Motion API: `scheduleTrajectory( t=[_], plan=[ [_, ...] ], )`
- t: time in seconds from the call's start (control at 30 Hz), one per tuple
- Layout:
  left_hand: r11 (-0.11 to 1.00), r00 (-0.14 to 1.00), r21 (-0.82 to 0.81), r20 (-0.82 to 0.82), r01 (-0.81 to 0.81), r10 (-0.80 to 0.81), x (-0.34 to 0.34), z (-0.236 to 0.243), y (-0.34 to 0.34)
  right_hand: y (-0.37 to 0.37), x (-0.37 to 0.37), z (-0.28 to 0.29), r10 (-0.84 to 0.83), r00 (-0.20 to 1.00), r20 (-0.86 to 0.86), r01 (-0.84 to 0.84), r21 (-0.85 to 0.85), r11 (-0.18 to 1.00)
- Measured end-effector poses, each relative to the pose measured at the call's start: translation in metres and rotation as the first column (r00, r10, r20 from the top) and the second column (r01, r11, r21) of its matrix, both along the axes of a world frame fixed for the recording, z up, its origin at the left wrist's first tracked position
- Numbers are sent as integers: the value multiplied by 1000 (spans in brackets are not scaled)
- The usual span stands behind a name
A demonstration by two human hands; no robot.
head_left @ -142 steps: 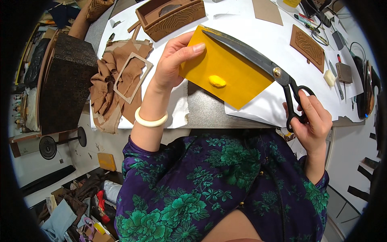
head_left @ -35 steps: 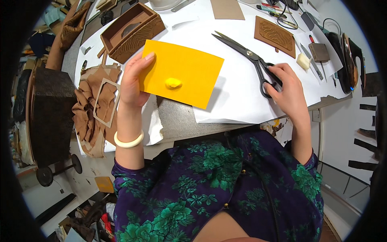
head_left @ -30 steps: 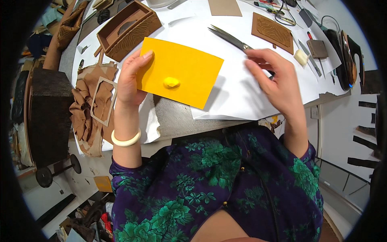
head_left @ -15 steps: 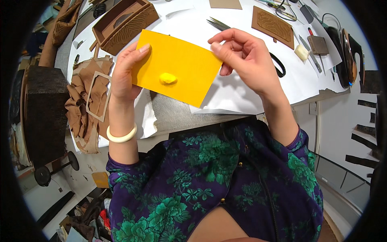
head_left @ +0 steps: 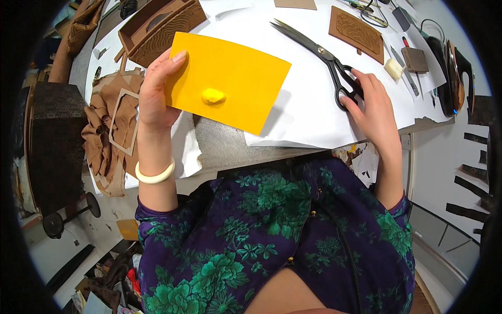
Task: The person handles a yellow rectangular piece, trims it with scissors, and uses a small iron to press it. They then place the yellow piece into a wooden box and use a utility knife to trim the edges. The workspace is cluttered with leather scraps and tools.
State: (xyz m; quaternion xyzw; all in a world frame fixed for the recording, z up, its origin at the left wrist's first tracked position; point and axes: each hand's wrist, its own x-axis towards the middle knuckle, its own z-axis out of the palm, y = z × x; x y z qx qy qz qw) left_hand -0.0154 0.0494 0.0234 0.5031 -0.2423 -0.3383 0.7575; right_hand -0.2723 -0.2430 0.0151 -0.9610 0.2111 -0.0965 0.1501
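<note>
At right, the right hand (head_left: 375, 107) curls its fingers at the black scissors' (head_left: 323, 54) loops; I cannot tell whether they grip. At left, the left hand (head_left: 158, 94) pinches a yellow sheet (head_left: 232, 76) above the table (head_left: 225, 141). Far right lies a carved brown panel (head_left: 357, 34).

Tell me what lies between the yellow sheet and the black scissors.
Only white paper lies between the yellow sheet and the black scissors, as the head view shows; the sheet's shadow falls across part of it.
</note>
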Motion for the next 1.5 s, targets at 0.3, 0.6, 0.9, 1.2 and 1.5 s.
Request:
scheduleTrajectory(
  t=[0.3, 0.6, 0.9, 1.2, 1.5],
  plan=[
    [999, 1000, -40, -19, -11, 10, 7, -3, 2, -23, 1, 7, 20, 993, 118, -76, 494, 866],
    [995, 999, -89, 35, -36, 39, 7, -1, 10, -9, -72, 47, 241, 884, 400, -248, -36, 968],
    [992, 999, -125, 31, -20, 24, 4, -2, 11, -1, -80, 42, 254, 896, 363, -277, 12, 961],
    [991, 996, -116, 50, -61, 67, 2, 0, 9, 1, -74, 40, 281, 886, 370, -285, -45, 958],
    [994, 997, -103, 60, -38, 44, 1, 0, 8, 2, -73, 42, 285, 887, 363, -280, -69, 958]
  ],
)
